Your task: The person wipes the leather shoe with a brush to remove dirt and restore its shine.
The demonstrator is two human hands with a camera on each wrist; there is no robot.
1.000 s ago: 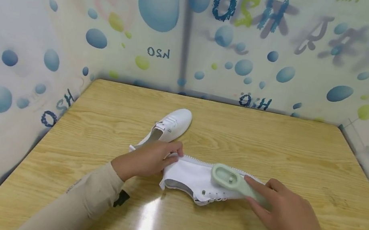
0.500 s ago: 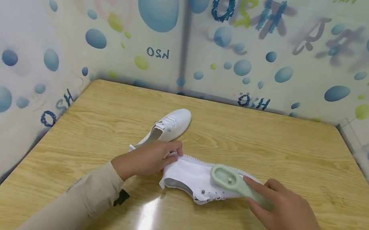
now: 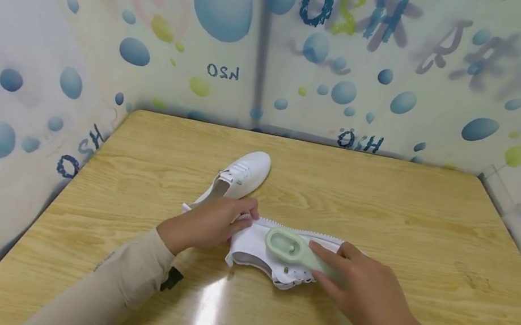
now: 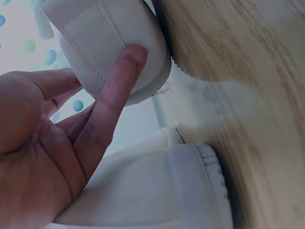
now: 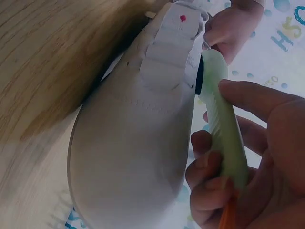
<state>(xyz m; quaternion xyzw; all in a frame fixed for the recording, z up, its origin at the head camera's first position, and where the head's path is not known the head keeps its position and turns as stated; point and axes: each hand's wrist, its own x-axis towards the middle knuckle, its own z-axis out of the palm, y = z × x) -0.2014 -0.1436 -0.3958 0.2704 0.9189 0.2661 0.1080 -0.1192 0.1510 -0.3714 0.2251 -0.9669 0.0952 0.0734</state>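
Observation:
A white shoe [image 3: 254, 245] lies on its side on the table, its opening toward the near edge. My left hand [image 3: 211, 226] grips it by the heel; in the left wrist view, fingers [image 4: 112, 95] of that hand lie on the stitched heel [image 4: 102, 45]. My right hand [image 3: 368, 292] holds a pale green brush [image 3: 285, 246] by its handle, the head against the shoe's upward side. In the right wrist view the fingers curl round the green handle [image 5: 228, 133], beside the shoe's toe [image 5: 128, 167]. The brush's underside is mostly hidden.
A second white shoe [image 3: 250, 175] stands upright behind my left hand, toe pointing away. The wooden table [image 3: 388, 201] meets a wall [image 3: 160, 82] patterned with blue and green dots. A bright reflection lies on the tabletop near the front.
My right hand has moved left with the brush, sliding it along the shoe's side from the lace area toward the heel. My left hand and both shoes stay in place.

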